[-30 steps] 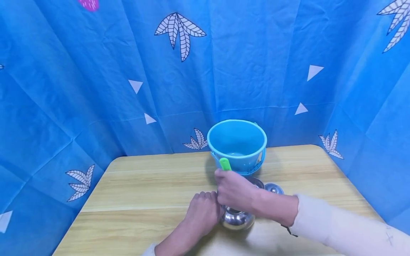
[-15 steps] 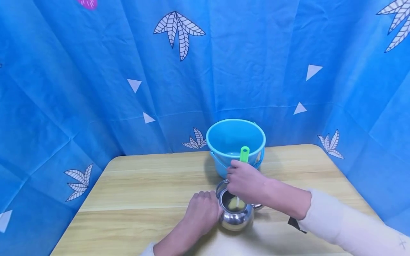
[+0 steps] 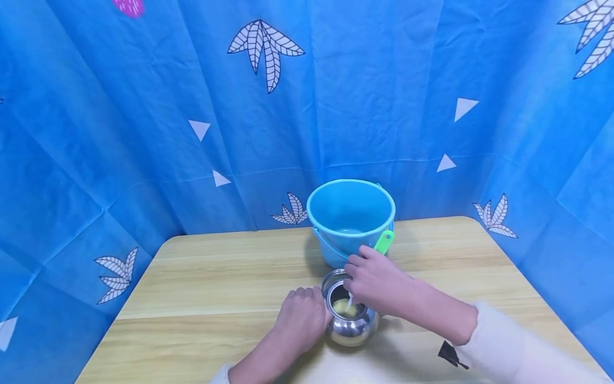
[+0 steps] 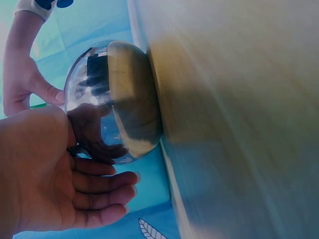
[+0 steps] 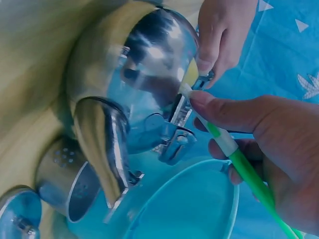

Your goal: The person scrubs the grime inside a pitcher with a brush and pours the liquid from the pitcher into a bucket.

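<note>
A shiny steel teapot [image 3: 350, 333] stands on the table without its lid, its mouth uncovered. My left hand [image 3: 303, 320] holds it at the left side of the rim; in the left wrist view several fingers [image 4: 102, 199] extend loosely beside the body. My right hand [image 3: 376, 280] grips a sponge bottle brush with a green handle [image 3: 385, 241] and white neck [image 5: 227, 144]. Its handle leans to the right, and the yellow sponge head [image 3: 344, 308] sits inside the mouth. The spout [image 5: 102, 149] shows in the right wrist view.
A blue bucket [image 3: 331, 249] stands right behind the teapot, its handle hanging down. In the right wrist view, a perforated steel strainer [image 5: 55, 169] and the steel lid [image 5: 20, 211] lie near the spout. A blue curtain [image 3: 144, 106] surrounds the wooden table [image 3: 216, 277].
My right hand has moved rightward, and the brush handle has swung from leaning left through upright to leaning right. The left hand and teapot have stayed nearly in place.
</note>
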`<state>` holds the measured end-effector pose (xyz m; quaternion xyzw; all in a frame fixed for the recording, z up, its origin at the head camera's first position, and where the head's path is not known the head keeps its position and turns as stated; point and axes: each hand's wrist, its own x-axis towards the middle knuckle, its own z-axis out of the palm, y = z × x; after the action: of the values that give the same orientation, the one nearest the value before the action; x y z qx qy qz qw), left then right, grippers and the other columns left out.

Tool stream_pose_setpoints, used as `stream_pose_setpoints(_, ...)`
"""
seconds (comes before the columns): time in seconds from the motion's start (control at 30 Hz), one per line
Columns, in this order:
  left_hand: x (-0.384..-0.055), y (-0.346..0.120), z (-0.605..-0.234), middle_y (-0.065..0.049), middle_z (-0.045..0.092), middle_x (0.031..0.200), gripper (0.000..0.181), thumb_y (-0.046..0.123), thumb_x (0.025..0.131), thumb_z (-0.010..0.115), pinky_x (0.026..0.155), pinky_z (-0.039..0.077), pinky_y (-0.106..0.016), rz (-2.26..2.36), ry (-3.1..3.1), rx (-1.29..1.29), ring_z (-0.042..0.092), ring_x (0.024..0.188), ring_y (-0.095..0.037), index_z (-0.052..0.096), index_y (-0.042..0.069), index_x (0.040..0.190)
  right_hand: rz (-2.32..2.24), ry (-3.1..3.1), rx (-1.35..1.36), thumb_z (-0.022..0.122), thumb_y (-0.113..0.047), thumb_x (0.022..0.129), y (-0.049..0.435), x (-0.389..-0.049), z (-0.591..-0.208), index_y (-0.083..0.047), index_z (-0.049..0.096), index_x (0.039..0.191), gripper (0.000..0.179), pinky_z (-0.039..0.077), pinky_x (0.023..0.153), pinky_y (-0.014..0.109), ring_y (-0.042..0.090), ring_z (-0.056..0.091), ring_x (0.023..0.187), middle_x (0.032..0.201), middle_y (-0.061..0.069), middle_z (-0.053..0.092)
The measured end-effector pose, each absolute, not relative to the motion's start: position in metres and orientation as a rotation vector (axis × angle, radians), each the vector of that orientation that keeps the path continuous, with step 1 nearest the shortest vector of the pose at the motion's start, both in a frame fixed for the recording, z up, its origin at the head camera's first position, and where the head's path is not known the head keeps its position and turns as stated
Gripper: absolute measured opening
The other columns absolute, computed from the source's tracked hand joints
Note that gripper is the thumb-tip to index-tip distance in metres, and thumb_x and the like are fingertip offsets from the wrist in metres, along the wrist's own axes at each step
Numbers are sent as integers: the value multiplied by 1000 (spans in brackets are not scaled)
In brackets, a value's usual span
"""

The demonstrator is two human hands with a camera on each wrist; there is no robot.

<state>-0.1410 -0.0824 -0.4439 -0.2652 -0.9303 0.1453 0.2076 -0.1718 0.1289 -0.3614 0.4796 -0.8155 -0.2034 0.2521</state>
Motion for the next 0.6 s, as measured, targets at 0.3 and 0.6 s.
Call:
stream_pose_setpoints(0.3, -141, -83, -445, 2, 44, 60, 38, 44, 98, 60, 50, 30, -25, 354, -2584, -720, 36, 52, -13, 54, 13, 76, -470, -2165, 1240, 79, -55, 82, 136, -167, -375, -25, 77, 82, 30, 36, 70, 29, 15, 58, 76, 82, -7, 72)
stream_pose_setpoints(0.6, -141, -83, -446, 2, 44, 59, 37, 42, 97, 60, 50, 28, -25, 309, -2542, -720, 36, 52, -13, 53, 13, 75, -533, -2114, 1166, 85, -28, 80, 142, -158, -382, -19, 76, 83, 13, 40, 70, 30, 19, 58, 76, 83, -3, 72)
